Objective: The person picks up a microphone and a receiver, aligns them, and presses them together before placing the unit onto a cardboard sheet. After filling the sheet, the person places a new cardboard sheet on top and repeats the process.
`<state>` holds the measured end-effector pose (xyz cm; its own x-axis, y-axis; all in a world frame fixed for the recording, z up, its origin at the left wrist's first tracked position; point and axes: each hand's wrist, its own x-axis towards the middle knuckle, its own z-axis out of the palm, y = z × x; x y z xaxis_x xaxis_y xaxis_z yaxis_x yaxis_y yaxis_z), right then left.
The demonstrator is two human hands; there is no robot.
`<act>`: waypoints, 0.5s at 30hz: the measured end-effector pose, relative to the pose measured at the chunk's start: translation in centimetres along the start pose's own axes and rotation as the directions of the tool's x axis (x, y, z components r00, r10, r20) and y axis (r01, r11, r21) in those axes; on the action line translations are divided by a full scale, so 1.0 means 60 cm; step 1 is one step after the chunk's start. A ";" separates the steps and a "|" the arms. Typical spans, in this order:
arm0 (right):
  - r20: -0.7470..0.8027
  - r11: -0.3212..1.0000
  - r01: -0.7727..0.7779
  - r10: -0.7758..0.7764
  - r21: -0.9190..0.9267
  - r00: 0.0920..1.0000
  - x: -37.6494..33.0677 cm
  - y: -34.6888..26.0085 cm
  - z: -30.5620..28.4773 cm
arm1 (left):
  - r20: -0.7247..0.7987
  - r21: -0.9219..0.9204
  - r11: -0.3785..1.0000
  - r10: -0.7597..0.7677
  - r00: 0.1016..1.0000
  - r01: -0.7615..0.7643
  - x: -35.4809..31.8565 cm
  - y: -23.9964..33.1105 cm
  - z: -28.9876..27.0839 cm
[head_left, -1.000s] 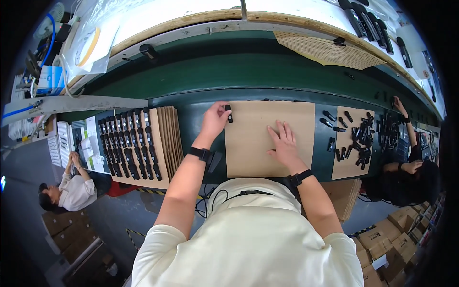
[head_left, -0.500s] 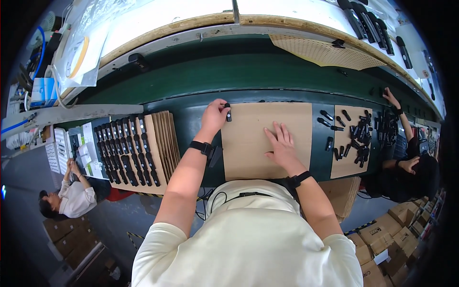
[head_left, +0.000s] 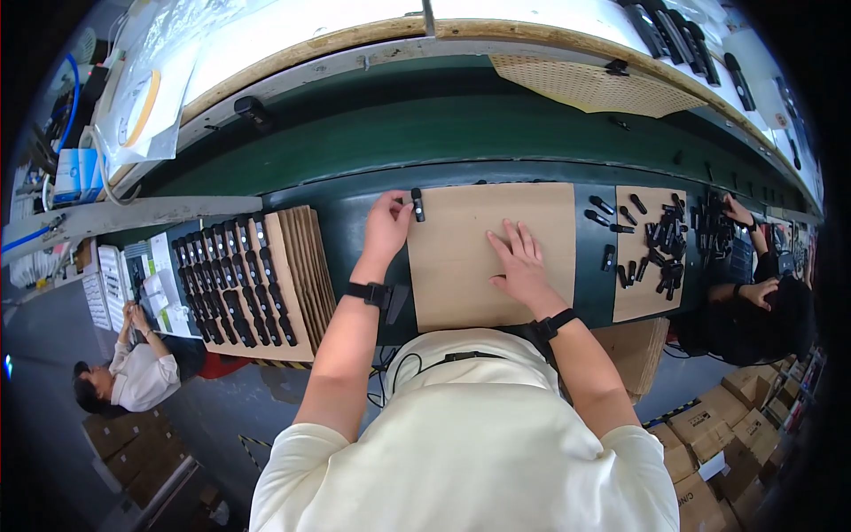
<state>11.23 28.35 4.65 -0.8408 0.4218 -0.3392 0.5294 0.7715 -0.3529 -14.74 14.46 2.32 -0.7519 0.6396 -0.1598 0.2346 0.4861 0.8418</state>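
Note:
A brown cardboard sheet [head_left: 461, 275] lies on the dark green table before me. At its far left corner stands a small black stick-shaped device [head_left: 417, 205] with a light mark on its front; its exact kind cannot be made out. My left hand [head_left: 385, 226] is just left of this device, thumb and forefinger slightly parted, their tips next to its side. My right hand [head_left: 523, 266] rests flat on the right half of the sheet, fingers spread, holding nothing.
To the left, similar black devices stand in rows on stacked cardboard [head_left: 306, 275]. At right, loose black devices [head_left: 660, 244] lie on another sheet [head_left: 629, 301]. One co-worker [head_left: 753, 310] reaches over devices at far right; another [head_left: 146, 372] sits at left. A shelf [head_left: 310, 44] spans the far side.
My left hand has drawn back slightly to the left, its fingers loosening from the device, which stays at the sheet's corner. The right-hand co-worker's raised hand has come down toward the devices.

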 end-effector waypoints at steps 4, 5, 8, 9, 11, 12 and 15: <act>0.001 1.000 0.003 -0.003 -0.006 1.000 -0.001 -0.004 -0.004 | -0.002 0.003 1.000 -0.014 1.000 0.014 -0.049 0.011 0.001; -0.012 1.000 0.013 -0.013 0.012 1.000 -0.002 -0.007 -0.007 | 0.031 -0.008 1.000 -0.020 0.999 0.020 -0.061 0.023 0.001; -0.052 0.999 0.025 -0.023 0.042 0.998 -0.010 0.001 -0.021 | 0.122 0.012 0.999 0.030 0.992 -0.031 -0.089 0.049 0.005; -0.096 0.998 0.014 -0.008 0.063 0.995 -0.014 0.011 -0.027 | 0.167 0.049 0.996 0.069 0.983 -0.078 -0.096 0.056 0.007; -0.174 0.994 0.004 0.016 0.112 0.985 -0.015 0.030 -0.042 | 0.217 0.086 0.988 0.106 0.970 -0.127 -0.104 0.069 0.003; -0.177 0.994 -0.001 0.022 0.113 0.984 -0.015 0.048 -0.055 | 0.234 0.087 0.987 0.108 0.966 -0.132 -0.106 0.075 0.001; -0.350 0.991 -0.034 0.077 0.127 0.933 -0.002 0.137 -0.102 | 0.264 0.096 0.985 0.113 0.958 -0.143 -0.109 0.095 -0.010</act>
<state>14.99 37.54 7.16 -0.7834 0.6203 -0.0386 0.5681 0.6897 -0.4490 -8.88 12.69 8.47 -0.5309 0.8250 -0.1937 0.3977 0.4444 0.8027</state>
